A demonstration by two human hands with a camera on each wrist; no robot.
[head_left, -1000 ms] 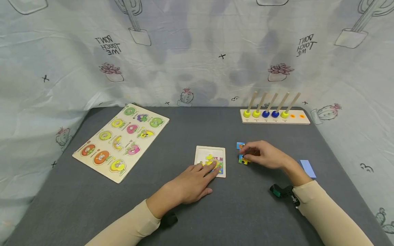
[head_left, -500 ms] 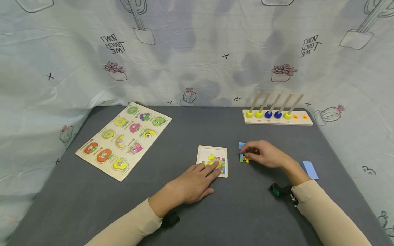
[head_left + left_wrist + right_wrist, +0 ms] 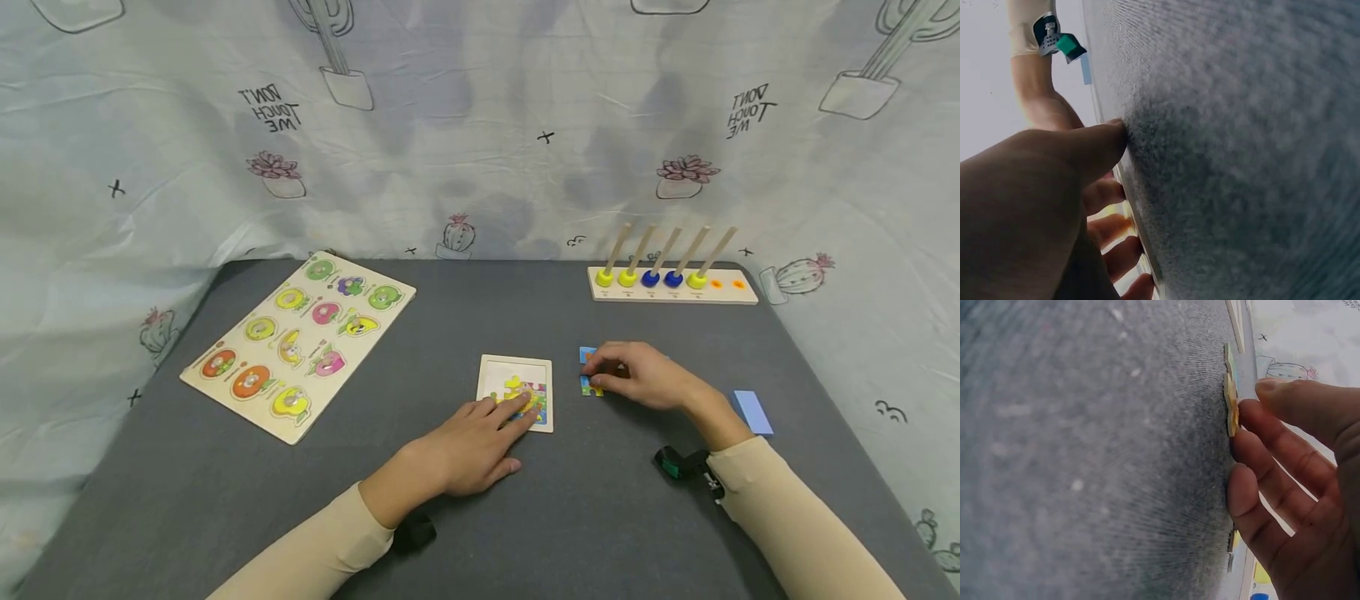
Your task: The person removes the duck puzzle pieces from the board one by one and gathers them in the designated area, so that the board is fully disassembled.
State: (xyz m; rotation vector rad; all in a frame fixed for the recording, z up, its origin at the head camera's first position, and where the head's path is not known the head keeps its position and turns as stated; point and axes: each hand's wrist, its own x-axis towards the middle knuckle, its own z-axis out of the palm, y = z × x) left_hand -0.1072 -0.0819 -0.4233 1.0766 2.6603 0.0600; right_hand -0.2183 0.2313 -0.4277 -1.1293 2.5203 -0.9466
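Note:
My left hand (image 3: 476, 446) lies flat with its fingers spread over the lower part of a small wooden puzzle tray (image 3: 489, 368). Partly joined jigsaw pieces (image 3: 537, 398) with yellow, pink and blue print show in the tray around the fingertips. To the right, my right hand (image 3: 643, 375) bends low over loose jigsaw pieces. A blue-and-yellow jigsaw piece (image 3: 591, 387) lies under its fingertips, partly covered. The right wrist view shows the fingertips at the edge of a jigsaw piece (image 3: 1231, 406) flat on the cloth, with the thumb lifted off it.
A large fruit puzzle board (image 3: 300, 346) lies at the left. At the back right stands a wooden peg counter (image 3: 672, 290) with yellow and blue rings. A blue card-like block (image 3: 752, 413) lies beyond the right wrist. A printed curtain (image 3: 480, 125) hangs behind the grey table (image 3: 450, 317).
The right fingers have shifted slightly over the loose pieces, and less of the yellow part shows by the thumb. The left hand stays on the tray. The head view sways a little.

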